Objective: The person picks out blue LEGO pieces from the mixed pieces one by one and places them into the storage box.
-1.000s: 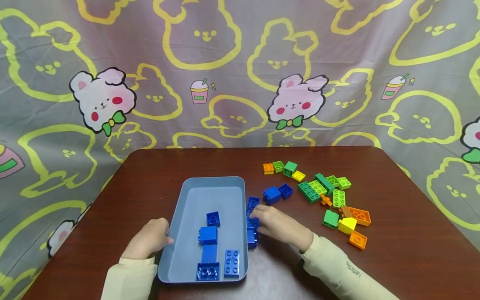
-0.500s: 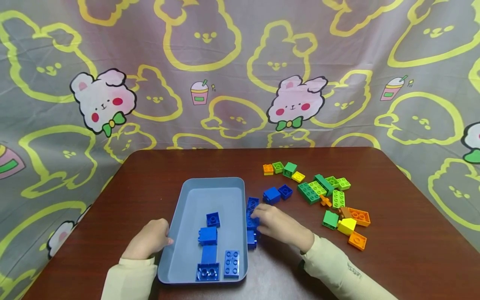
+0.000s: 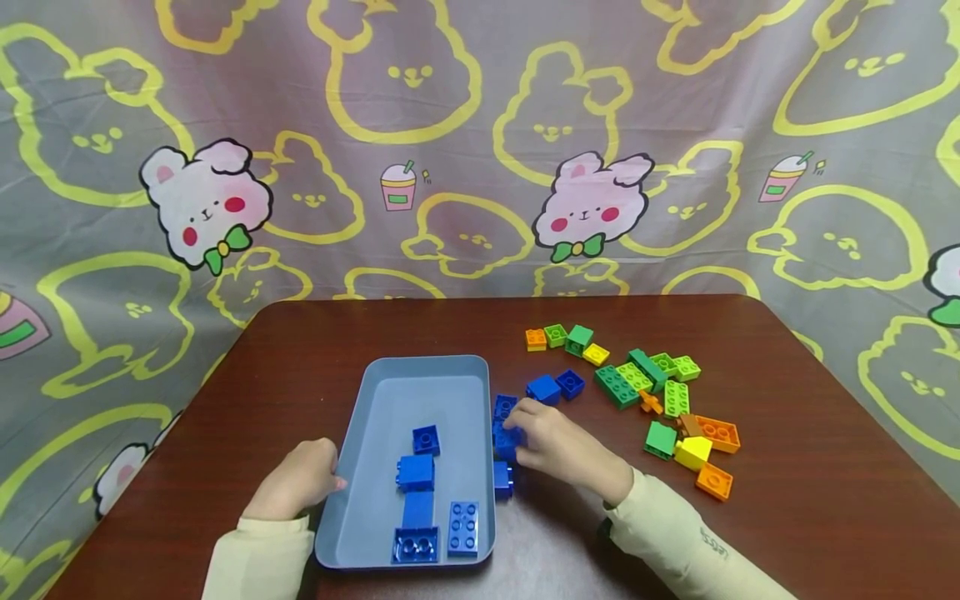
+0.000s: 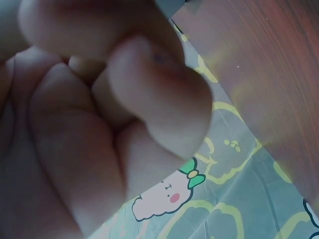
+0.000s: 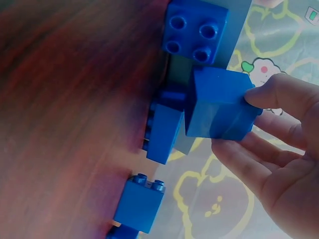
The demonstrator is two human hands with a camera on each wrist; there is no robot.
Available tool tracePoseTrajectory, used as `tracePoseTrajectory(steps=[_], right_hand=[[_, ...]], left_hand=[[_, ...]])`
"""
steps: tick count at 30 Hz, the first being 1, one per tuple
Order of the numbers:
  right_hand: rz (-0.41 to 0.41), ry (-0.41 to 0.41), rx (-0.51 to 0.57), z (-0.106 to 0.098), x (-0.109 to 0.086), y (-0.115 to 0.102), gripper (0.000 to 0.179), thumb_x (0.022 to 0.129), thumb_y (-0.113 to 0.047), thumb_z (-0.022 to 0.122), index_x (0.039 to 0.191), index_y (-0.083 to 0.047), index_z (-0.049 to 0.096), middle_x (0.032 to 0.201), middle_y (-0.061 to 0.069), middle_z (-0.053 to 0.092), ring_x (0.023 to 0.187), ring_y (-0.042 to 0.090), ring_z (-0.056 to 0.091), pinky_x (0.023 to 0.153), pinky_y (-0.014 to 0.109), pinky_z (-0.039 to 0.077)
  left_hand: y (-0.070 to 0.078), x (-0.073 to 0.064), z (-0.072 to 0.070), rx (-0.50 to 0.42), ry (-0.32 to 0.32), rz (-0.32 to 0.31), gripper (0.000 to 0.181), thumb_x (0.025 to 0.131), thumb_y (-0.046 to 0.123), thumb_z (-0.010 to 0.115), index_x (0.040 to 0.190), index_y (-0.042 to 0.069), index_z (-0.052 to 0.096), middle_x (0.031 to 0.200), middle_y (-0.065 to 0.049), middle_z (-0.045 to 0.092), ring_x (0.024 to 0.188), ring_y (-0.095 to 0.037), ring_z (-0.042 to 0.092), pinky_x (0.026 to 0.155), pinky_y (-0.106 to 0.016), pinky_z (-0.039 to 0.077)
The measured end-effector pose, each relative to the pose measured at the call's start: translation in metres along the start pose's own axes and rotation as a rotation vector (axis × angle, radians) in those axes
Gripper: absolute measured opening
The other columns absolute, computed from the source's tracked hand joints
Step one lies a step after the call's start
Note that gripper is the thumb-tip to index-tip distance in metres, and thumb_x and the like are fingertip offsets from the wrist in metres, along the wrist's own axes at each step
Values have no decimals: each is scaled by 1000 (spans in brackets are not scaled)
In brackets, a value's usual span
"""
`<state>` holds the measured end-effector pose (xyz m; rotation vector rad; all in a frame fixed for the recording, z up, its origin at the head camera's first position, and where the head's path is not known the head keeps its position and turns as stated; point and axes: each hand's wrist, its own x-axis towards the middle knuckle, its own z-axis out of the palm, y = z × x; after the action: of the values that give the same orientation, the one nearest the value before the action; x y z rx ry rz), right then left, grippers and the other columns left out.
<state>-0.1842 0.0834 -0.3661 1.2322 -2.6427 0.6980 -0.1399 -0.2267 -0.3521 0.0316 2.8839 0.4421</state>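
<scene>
My left hand [image 3: 300,479] grips the left rim of a blue-grey tray [image 3: 420,396], its thumb over the edge. Close up in the left wrist view, that hand's curled fingers [image 4: 159,94] fill much of the picture. Beside the tray's right wall, my right hand [image 3: 566,450] pinches a blue toy brick [image 5: 222,107] between thumb and fingers. More blue bricks lie close to it along the wall, among them a studded one [image 5: 196,32] and a narrow one [image 5: 164,130]. Inside the tray are several blue bricks, including a six-stud brick [image 3: 463,528] and an upturned one [image 3: 425,439].
Beyond my right hand lie two blue bricks, one larger [image 3: 543,389] and one small [image 3: 571,383]. Green bricks [image 3: 618,385], a yellow brick [image 3: 694,452] and orange bricks [image 3: 715,481] are scattered on the right of the brown table [image 3: 810,467]. A patterned curtain [image 3: 465,108] hangs behind.
My right hand has shifted slightly, a little upward and to the right in the head view, with the blue brick in its fingers. The left hand and tray stay put.
</scene>
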Motion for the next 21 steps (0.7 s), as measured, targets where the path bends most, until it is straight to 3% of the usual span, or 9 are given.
tracePoseTrajectory(steps=[6, 21], right_hand=[[-12, 33, -23, -4, 0, -5, 18, 73, -4, 69, 91, -2, 65, 94, 7, 55, 79, 14, 54, 66, 18, 46], [-170, 124, -76, -8, 10, -20, 20, 76, -5, 68, 96, -4, 67, 99, 7, 51, 90, 15, 47, 74, 20, 44]], left_hand=[[-1, 1, 0, -14, -10, -13, 30, 73, 3, 71, 57, 4, 45, 51, -4, 37, 47, -14, 37, 45, -25, 31], [-1, 0, 0, -19, -7, -11, 29, 72, 3, 71, 58, 4, 46, 51, -4, 38, 48, -14, 38, 45, -26, 31]])
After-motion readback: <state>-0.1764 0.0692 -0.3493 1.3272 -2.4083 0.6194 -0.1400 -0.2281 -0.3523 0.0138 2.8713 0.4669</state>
